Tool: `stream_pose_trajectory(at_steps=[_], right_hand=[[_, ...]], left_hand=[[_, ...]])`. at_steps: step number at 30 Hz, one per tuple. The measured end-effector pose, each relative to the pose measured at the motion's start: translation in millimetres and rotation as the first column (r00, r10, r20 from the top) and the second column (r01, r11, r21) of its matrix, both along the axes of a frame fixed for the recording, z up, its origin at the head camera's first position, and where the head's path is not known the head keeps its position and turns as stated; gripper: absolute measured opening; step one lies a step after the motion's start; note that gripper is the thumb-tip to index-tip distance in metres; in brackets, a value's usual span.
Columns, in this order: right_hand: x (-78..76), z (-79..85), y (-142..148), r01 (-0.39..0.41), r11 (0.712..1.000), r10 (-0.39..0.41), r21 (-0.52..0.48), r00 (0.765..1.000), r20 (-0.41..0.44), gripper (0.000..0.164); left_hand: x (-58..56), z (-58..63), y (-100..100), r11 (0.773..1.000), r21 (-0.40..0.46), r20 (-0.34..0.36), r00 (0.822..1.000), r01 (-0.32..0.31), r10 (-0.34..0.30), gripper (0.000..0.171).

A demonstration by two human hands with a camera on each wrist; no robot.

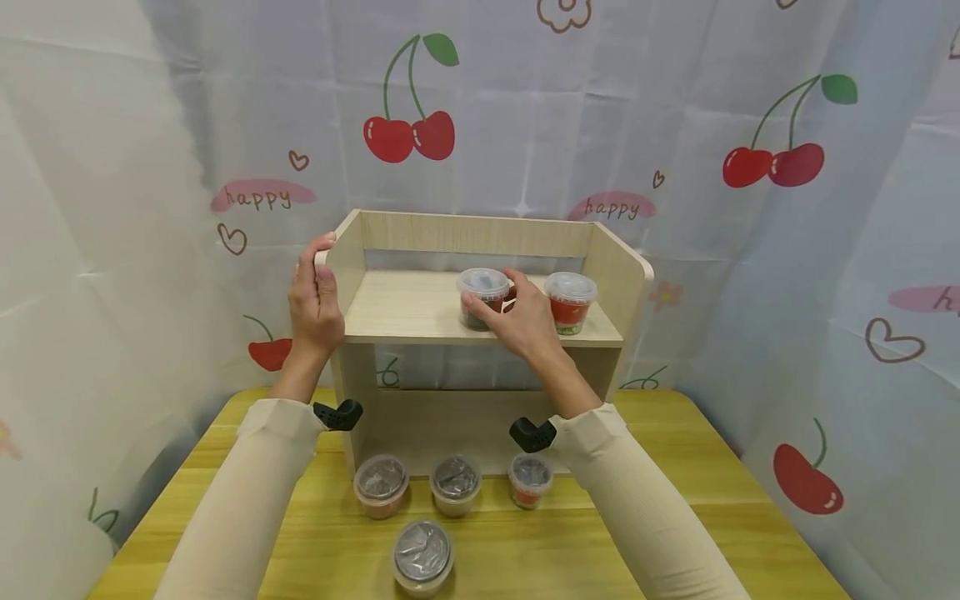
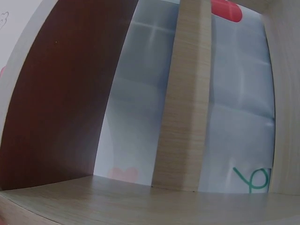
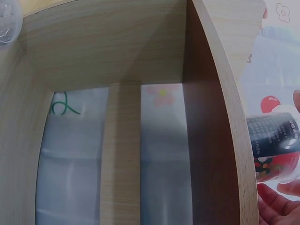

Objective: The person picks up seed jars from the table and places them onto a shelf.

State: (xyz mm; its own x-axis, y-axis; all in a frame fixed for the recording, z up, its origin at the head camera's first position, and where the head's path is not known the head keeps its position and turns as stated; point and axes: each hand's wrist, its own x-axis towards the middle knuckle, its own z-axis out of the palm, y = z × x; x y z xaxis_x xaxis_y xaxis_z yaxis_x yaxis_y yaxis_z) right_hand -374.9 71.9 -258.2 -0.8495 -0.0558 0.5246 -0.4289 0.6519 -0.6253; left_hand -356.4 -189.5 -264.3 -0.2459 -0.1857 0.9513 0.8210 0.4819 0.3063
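A small two-tier wooden shelf stands on the table. My left hand grips its left side panel near the top front edge. On the upper board, my right hand holds a clear lidded plastic cup between thumb and fingers. In the right wrist view the same cup shows a dark label and a red patterned part, with fingers beside it. To the right of that hand, another lidded cup with red and green sits near the right side panel.
Several lidded cups stand on the yellow wooden table before the shelf: one at the left, one in the middle, a red one and a nearer one. A cherry-printed curtain hangs behind.
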Motion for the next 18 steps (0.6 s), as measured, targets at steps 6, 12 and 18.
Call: stream_pose_trajectory(at_steps=[6,12,18], right_hand=[[6.1,-1.6,4,0.006,1.000,-0.005,0.019,0.999,-0.037,0.082],[14.5,-0.7,8,0.022,0.999,-0.021,0.030,0.998,-0.056,0.085],[26.0,0.9,11,0.017,0.999,-0.016,0.027,0.999,-0.047,0.089]], left_hand=[[-2.6,-0.7,2,1.000,-0.001,-0.008,1.000,-0.012,0.012,0.035],[-5.1,-0.5,2,1.000,-0.005,-0.015,1.000,-0.016,0.016,0.038],[-6.9,-0.5,1,1.000,-0.002,-0.034,0.999,-0.001,0.001,0.038]])
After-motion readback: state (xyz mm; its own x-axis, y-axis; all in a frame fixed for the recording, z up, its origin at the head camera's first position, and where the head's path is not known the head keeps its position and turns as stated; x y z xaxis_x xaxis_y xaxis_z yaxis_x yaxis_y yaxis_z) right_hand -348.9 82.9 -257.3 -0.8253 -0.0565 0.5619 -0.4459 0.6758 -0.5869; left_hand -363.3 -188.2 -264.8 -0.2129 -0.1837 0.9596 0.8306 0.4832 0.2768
